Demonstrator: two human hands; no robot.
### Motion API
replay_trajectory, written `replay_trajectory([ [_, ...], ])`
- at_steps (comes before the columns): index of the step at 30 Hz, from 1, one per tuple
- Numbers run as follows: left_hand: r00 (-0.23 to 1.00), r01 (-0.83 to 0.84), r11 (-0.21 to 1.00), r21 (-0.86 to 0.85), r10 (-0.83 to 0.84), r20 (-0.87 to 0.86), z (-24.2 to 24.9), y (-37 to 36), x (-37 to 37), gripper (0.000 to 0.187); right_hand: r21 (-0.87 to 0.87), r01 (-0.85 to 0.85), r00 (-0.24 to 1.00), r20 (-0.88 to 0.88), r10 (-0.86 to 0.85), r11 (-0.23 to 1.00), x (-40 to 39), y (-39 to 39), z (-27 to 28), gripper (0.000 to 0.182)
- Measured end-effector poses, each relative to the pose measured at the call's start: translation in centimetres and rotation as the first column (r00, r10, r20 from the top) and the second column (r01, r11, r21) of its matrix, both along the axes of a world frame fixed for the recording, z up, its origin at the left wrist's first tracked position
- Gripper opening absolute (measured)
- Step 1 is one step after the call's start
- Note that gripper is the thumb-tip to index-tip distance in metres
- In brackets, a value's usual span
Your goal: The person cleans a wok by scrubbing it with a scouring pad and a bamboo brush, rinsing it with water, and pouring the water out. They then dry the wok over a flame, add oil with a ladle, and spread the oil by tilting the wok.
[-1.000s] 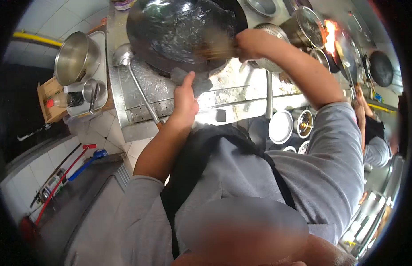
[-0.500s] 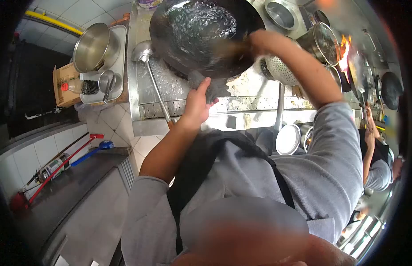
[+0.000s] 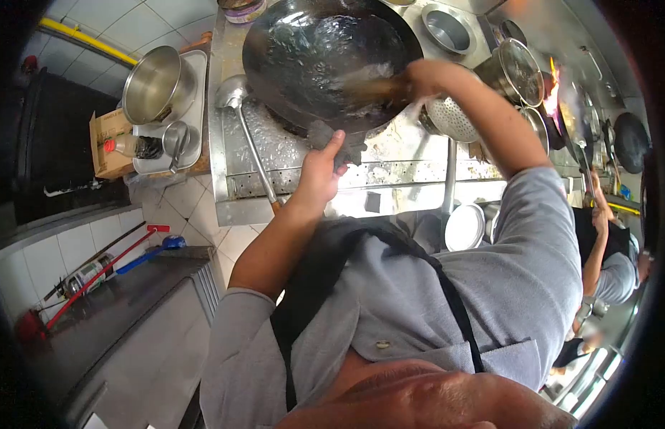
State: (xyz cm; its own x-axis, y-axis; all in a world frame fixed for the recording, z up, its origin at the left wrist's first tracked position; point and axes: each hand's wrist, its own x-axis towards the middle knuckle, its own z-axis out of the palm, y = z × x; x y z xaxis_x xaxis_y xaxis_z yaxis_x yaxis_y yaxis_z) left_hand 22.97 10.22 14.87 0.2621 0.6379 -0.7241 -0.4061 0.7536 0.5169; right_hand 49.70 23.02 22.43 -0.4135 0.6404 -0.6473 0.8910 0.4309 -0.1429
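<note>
A large dark wok (image 3: 275,68) with water in it sits on the stove top. My left hand (image 3: 321,170) is closed around a dark grey cloth (image 3: 351,148) at the wok's near edge, thumb on top. The handle or rim under the cloth is hidden. My right hand (image 3: 429,80) grips a brush (image 3: 372,90) with a tan handle, its head inside the wok and smeared by motion. Left of the wok lies a long-handled ladle (image 3: 234,91). A perforated strainer (image 3: 452,120) is just beyond my right hand, below my forearm.
A steel pot (image 3: 155,87) and a small steel container (image 3: 177,136) stand on a tray (image 3: 198,79) at left. A lidded pot (image 3: 515,71) and a flame (image 3: 553,96) are at right, where another person (image 3: 611,264) holds a pan. A metal basin (image 3: 447,30) sits behind.
My right hand and the brush stay over the wok's right side, with the brush shifted slightly. The left hand keeps its hold on the cloth. The whole view has tilted a little.
</note>
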Motion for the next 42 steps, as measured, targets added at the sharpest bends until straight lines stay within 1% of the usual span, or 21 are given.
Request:
replay_trajectory([
  [5,0.968,0.198,0.895,0.401,-0.115,-0.222,-1.5,-0.9,-0.7,0.030,0.484,0.448,0.877,-0.072,-0.476,0.752,-5.1,9.9,-7.1,0.051],
  [9,0.800,0.542,0.504,0.672,-0.064,-0.597,-8.7,-0.6,-2.2,0.032,0.369,0.354,0.929,-0.246,-0.277,0.860,-12.3,4.4,-12.7,0.066],
  [12,0.914,0.378,0.691,0.616,-0.172,-0.367,-8.1,-0.5,-1.9,0.032,0.107,0.246,0.923,-0.330,-0.199,0.963,-9.3,-2.4,-5.2,0.069],
  [15,0.990,0.137,0.862,0.489,-0.100,-0.102,-2.2,-0.6,-0.8,0.025,-0.082,0.156,0.988,0.015,-0.155,0.984,-2.8,-0.3,-0.6,0.056],
  [17,0.996,-0.080,0.993,-0.083,0.084,0.040,-1.4,0.5,0.0,0.024,0.002,0.373,0.920,0.129,-0.370,0.928,-2.3,2.7,1.7,0.042],
  [18,0.996,-0.079,0.994,-0.073,0.082,0.038,-2.4,0.4,-0.3,0.024,0.179,0.388,0.914,0.054,-0.403,0.904,-2.4,5.3,0.0,0.035],
  [19,0.925,0.277,0.887,0.369,-0.143,-0.351,-4.3,-0.3,-1.2,0.027,0.346,0.405,0.906,-0.028,-0.422,0.846,-2.5,7.9,-1.8,0.029],
  [20,0.674,0.674,0.505,0.539,-0.122,-0.728,-5.5,-0.9,-1.7,0.030,0.578,0.280,0.953,-0.070,-0.295,0.766,-2.8,10.4,-6.7,0.025],
  [21,0.671,0.678,0.499,0.540,-0.122,-0.731,-5.7,-0.9,-1.7,0.030,0.554,0.324,0.941,-0.103,-0.323,0.767,-5.8,10.4,-8.5,0.026],
  [24,0.854,0.486,0.644,0.591,-0.208,-0.476,-4.8,-0.5,-1.5,0.032,0.423,0.388,0.918,-0.260,-0.300,0.819,-12.1,5.7,-11.3,0.043],
  [25,0.973,0.203,0.929,0.311,-0.155,-0.172,-3.5,0.1,-0.9,0.037,0.345,0.317,0.932,-0.288,-0.222,0.883,-12.0,2.9,-10.3,0.050],
  [26,0.995,-0.034,0.993,-0.115,0.044,0.089,-2.8,0.4,-0.6,0.046,0.268,0.235,0.937,-0.320,-0.144,0.934,-11.1,0.2,-8.5,0.058],
  [27,0.995,-0.026,0.992,-0.122,0.038,0.090,-3.1,-0.1,-0.8,0.046,0.164,0.235,0.933,-0.313,-0.176,0.958,-9.6,-2.1,-6.0,0.057],
  [28,0.998,0.042,0.984,0.174,-0.049,0.033,-3.6,-0.7,-1.0,0.049,0.054,0.231,0.930,-0.305,-0.204,0.972,-7.8,-3.7,-3.3,0.057],
  [30,0.994,0.111,0.890,0.441,-0.101,-0.046,-4.1,-0.9,-1.5,0.051,-0.039,0.192,0.981,-0.031,-0.193,0.981,-3.3,-2.5,-0.4,0.048],
  [32,0.669,0.719,0.252,0.647,0.001,-0.744,-3.3,-0.7,-2.4,0.056,0.026,0.019,0.964,0.266,-0.025,0.999,1.0,3.2,-4.6,0.044],
  [34,0.704,0.680,0.464,0.567,-0.200,-0.681,-2.2,-0.6,-2.3,0.051,0.267,0.079,0.960,0.240,-0.146,0.960,0.2,7.2,-7.3,0.040],
  [35,0.879,0.406,0.834,0.375,-0.243,-0.411,-3.3,-0.3,-1.6,0.046,0.417,0.185,0.955,0.136,-0.262,0.890,-2.8,8.7,-6.7,0.035],
  [36,0.984,0.115,0.993,0.009,-0.113,-0.138,-2.8,0.0,-0.7,0.043,0.551,0.296,0.931,0.015,-0.364,0.780,-5.3,9.8,-6.6,0.031],
  [38,0.984,0.020,1.000,-0.019,-0.023,-0.177,-0.8,0.0,-0.1,0.039,0.414,0.324,0.945,-0.103,-0.310,0.851,-8.9,10.6,-12.1,0.038],
  [42,0.990,0.037,0.999,-0.009,-0.038,-0.134,-1.8,-0.3,-0.6,0.034,0.216,0.172,0.961,-0.250,-0.116,0.961,-7.8,1.2,-6.2,0.037],
])
